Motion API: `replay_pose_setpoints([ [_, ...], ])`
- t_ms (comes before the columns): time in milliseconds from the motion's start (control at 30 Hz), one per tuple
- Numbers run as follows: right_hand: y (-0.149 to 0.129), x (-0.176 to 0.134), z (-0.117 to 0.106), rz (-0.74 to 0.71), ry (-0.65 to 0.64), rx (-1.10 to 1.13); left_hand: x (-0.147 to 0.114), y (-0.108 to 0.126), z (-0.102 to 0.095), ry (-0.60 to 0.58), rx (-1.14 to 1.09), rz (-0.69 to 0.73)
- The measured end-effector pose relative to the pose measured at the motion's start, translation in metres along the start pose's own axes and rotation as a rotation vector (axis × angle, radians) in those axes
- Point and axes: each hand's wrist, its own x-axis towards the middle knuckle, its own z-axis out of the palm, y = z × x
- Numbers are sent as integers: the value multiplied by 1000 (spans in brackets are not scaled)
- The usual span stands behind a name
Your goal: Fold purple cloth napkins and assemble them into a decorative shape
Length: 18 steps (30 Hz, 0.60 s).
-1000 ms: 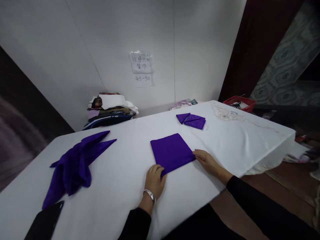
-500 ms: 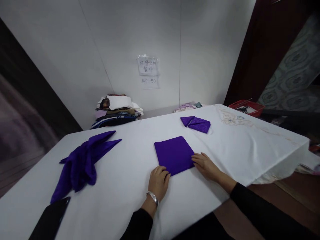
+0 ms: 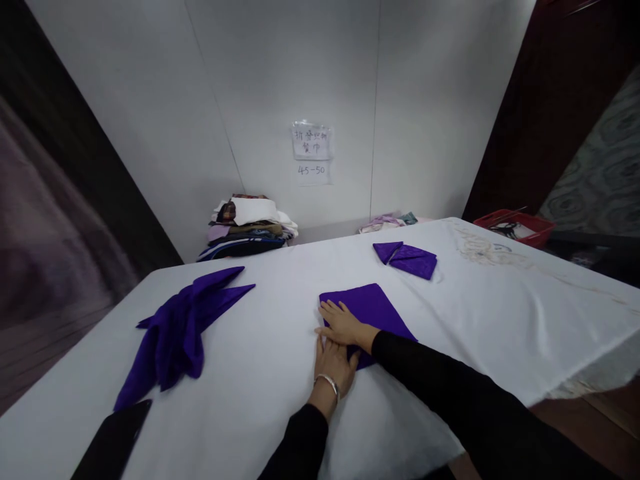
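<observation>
A purple cloth napkin [image 3: 375, 307], folded into a flat square, lies on the white tablecloth in front of me. My right hand [image 3: 343, 323] rests flat across its left side, fingers stretched toward the left edge. Just below, my left hand [image 3: 335, 367], with a silver bracelet at the wrist, touches the near left corner. Its fingers reach forward, and their tips are partly hidden by my right hand. Farther back lies a purple patterned cloth folded to a point [image 3: 413, 260]. On the left sits a loosely gathered purple cloth [image 3: 177, 337] with two pointed ends.
A black phone-like object [image 3: 113, 440] lies at the near left. Folded clothes [image 3: 250, 230] are stacked against the wall behind the table, with more fabric [image 3: 385, 223] to their right. A red basket [image 3: 537, 230] stands beyond the far right corner. Handwritten paper signs [image 3: 313, 150] hang on the wall.
My right hand has left the napkin's right edge and crossed over to its left side, beside my left hand. My left hand stays near the front left corner. The view has shifted slightly.
</observation>
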Motion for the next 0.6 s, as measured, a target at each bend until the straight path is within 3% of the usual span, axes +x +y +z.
replay_pose_setpoints([
  [167, 55, 8, -2, 49, -10, -71, 0, -1, 2, -14, 17, -10],
  [367, 128, -17, -25, 418, 47, -178, 0, -2, 5, -24, -8, -13],
  [467, 125, -18, -27, 446, 72, -198, 0, -3, 7, -30, -20, -15],
  [600, 71, 3, -12, 129, 57, -134, 1, -2, 4, -46, -30, -20],
])
